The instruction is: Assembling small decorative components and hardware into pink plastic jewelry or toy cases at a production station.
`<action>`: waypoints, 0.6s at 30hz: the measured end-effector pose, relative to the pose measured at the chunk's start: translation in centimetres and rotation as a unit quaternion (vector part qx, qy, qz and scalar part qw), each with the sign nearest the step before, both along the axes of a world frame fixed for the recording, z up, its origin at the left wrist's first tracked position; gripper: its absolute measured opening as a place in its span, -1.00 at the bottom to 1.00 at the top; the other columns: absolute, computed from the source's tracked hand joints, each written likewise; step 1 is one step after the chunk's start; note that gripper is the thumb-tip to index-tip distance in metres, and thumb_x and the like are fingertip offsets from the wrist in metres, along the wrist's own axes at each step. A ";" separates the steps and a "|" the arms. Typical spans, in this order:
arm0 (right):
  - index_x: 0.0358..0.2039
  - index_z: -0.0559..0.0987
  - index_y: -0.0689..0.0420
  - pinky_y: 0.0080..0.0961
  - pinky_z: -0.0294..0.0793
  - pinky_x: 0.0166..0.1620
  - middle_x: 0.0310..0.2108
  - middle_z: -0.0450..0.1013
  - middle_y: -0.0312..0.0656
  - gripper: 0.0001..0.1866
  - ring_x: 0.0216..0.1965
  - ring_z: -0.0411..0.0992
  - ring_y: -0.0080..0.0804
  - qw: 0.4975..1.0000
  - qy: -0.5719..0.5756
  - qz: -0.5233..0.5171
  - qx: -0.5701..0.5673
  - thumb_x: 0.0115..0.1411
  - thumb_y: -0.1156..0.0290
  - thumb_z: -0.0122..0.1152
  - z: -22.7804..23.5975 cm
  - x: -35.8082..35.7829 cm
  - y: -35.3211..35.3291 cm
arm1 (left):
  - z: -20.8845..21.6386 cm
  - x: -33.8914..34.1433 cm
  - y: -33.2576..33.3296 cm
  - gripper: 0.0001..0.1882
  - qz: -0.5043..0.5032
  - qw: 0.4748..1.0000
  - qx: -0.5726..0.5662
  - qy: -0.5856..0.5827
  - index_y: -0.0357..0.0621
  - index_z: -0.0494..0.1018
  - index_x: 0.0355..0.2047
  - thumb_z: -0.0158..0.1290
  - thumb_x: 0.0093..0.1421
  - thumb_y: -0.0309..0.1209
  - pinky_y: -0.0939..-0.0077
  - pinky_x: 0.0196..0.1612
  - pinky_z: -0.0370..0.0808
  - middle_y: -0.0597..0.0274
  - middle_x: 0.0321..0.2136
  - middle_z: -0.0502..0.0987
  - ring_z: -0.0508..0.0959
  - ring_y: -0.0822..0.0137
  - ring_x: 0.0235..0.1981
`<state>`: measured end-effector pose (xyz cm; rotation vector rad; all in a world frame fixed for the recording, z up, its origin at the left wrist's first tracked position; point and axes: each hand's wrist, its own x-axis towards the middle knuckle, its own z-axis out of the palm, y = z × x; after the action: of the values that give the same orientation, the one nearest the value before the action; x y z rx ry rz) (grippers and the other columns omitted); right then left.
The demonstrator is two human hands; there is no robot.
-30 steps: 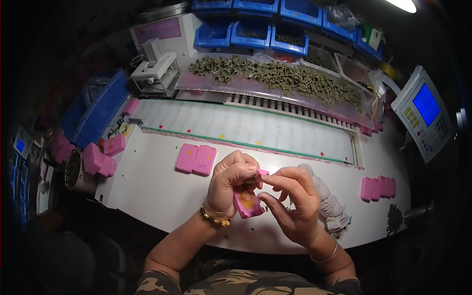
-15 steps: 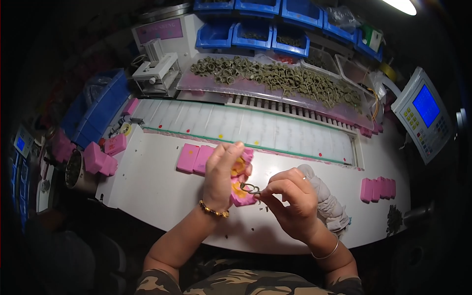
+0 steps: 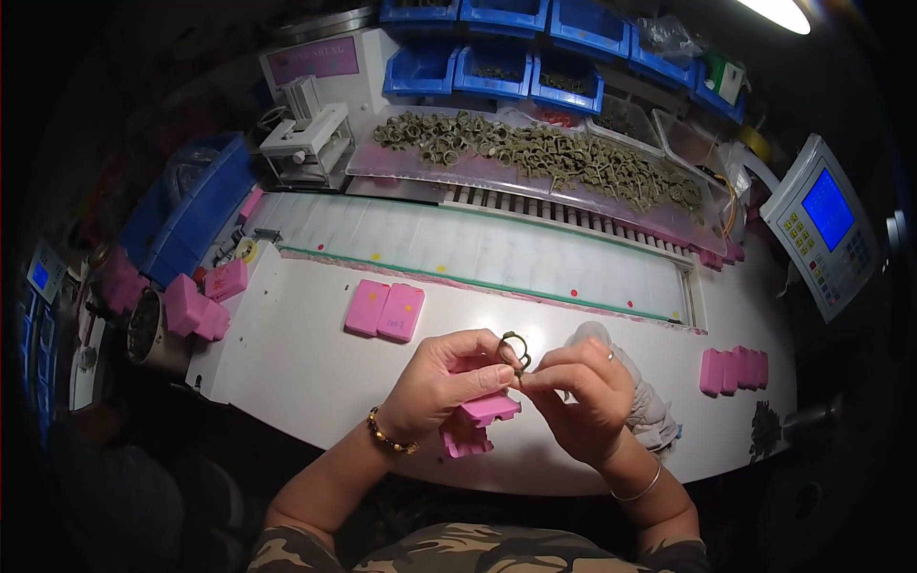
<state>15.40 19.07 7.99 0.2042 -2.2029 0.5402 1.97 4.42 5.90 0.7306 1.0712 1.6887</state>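
Observation:
My left hand [image 3: 435, 387] is closed on a pink rubber mould [image 3: 492, 410], whose opened halves hang below the fingers. Between my two hands stands a dark green ring-shaped piece [image 3: 515, 334] with a smaller loop at its side. The thumb and forefinger of my left hand touch its lower left. Its lower end is pinched in the fingertips of my right hand [image 3: 585, 393]. Fingers hide part of the piece and of the mould.
Two pink mould blocks [image 3: 400, 313] lie left on the white table. Behind runs a white conveyor [image 3: 411, 239], then a tray heaped with green rings [image 3: 535, 153]. A crumpled white cloth [image 3: 650, 406] sits beside my right hand. A control panel [image 3: 826, 224] stands at the right.
The mould has come nearer and tipped over, hiding its yellow inside. The ring piece has turned upright and now touches both hands. The coloured dots on the conveyor have moved left.

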 end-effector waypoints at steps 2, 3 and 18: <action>-0.44 0.57 0.16 -0.62 0.39 -0.42 -0.47 0.51 -0.26 -0.77 -0.49 0.41 -0.47 0.960 -0.069 0.071 -0.263 -0.11 0.71 0.39 -0.5 0.2 -0.3 | -0.3 0.0 0.0 -0.85 -0.011 0.999 0.003 -0.051 -0.30 0.50 -0.20 0.11 0.27 -0.49 0.63 -0.15 0.51 0.28 -0.31 0.56 0.56 0.54 -0.22; -0.44 0.57 0.16 -0.62 0.39 -0.42 -0.47 0.51 -0.26 -0.77 -0.49 0.41 -0.47 0.960 -0.070 0.072 -0.263 -0.11 0.71 0.39 -1.1 0.2 -0.5 | -0.8 -0.1 0.0 -0.86 -0.031 0.996 0.006 -0.085 -0.31 0.50 -0.21 0.10 0.27 -0.49 0.63 -0.15 0.51 0.30 -0.33 0.55 0.55 0.54 -0.21; -0.30 0.56 0.18 -0.50 0.43 -0.26 -0.32 0.52 -0.23 -0.80 -0.29 0.47 -0.35 0.918 -0.304 -0.022 -0.252 0.03 0.59 0.33 -2.3 0.8 0.2 | 1.5 -2.7 -4.9 -0.91 0.240 0.895 -0.121 0.356 -0.31 0.56 -0.32 0.15 0.14 -0.62 0.65 -0.23 0.50 0.31 -0.38 0.60 0.57 0.56 -0.34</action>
<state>16.17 19.25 5.72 -0.3331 -2.5433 1.2559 -0.70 -0.44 7.42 1.0111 2.0780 1.6606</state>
